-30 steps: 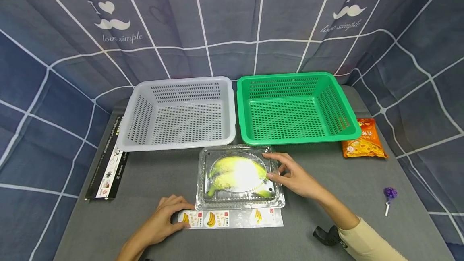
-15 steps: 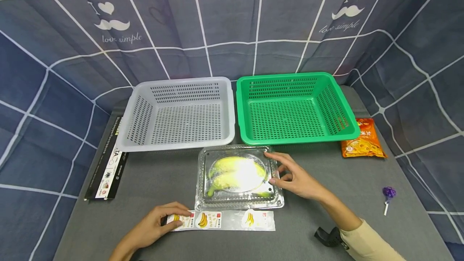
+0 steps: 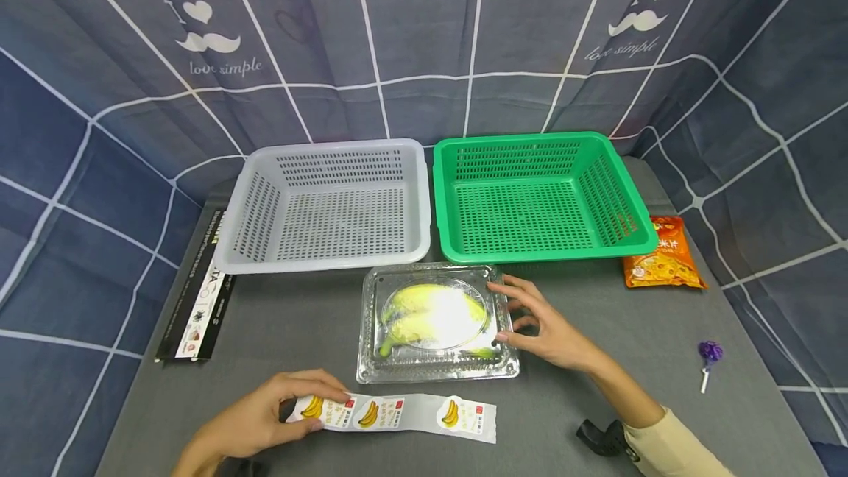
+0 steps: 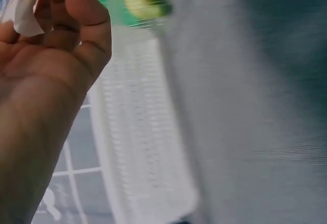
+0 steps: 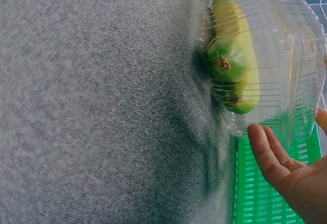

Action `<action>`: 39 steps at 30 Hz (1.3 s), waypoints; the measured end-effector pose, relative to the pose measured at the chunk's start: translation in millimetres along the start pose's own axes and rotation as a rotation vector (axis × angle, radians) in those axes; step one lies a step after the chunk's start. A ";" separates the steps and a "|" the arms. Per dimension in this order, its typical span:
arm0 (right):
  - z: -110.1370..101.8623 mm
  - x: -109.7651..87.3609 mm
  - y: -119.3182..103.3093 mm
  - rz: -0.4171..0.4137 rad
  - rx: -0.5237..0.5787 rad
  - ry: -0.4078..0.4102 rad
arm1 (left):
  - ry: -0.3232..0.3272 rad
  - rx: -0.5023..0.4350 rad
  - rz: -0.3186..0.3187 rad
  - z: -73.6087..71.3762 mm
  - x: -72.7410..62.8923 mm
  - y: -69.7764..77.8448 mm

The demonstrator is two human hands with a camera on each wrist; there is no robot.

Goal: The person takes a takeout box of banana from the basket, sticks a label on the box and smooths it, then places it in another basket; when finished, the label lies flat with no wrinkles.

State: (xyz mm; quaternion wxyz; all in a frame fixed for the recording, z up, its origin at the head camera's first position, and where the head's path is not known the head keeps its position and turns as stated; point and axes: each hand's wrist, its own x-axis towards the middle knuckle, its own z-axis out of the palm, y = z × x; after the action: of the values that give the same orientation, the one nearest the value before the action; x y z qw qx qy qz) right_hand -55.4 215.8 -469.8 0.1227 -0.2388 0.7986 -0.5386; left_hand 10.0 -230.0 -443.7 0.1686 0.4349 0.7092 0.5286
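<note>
My left hand (image 3: 265, 412) pinches the left end of a strip of banana stickers (image 3: 457, 418), thumb below and fingers on top. The strip reaches to the right, tilted slightly down at its far end, with several printed labels on white backing. In the left wrist view, part of this strip (image 4: 25, 15) shows between the fingers. Behind it lies a closed clear plastic clamshell box (image 3: 372, 369) with green-yellow bananas (image 3: 407, 308) inside. My right hand (image 3: 546, 330) has relaxed fingers against the box's right side; in the right wrist view the fingertips (image 5: 258, 132) are right at its wall.
A light grey basket (image 3: 324, 265) and a green basket (image 3: 550, 252) stand side by side behind the box. At right lie an orange snack bag (image 3: 665, 256) and a purple lollipop (image 3: 711, 352). A long black box (image 3: 188, 300) lies at left.
My left hand has drawn the sticker strip left and toward me, away from the front edge of the box, and lifted it a little. The right hand has stayed beside the box.
</note>
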 end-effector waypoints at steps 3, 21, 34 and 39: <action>-0.1 -0.3 0.6 -0.005 -0.014 0.014 | -0.002 0.072 0.027 -10.9 13.5 9.5; -4.8 -8.2 -16.3 -0.189 -0.180 0.117 | 0.031 0.203 -0.083 -64.7 91.4 25.3; 2.2 5.6 -36.1 -0.292 -0.159 0.024 | -0.070 0.214 -0.161 -87.9 143.4 25.9; 8.6 14.5 -41.3 -0.324 -0.193 -0.032 | -0.089 0.219 -0.136 -90.4 160.7 22.0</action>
State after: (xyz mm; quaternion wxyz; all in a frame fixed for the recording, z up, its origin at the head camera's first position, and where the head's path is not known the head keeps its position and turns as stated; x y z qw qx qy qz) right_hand -53.6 188.8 -434.3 0.0235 -0.3833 0.7956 -0.4686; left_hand -134.3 -155.4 -353.8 0.1870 0.4247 0.7823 0.4154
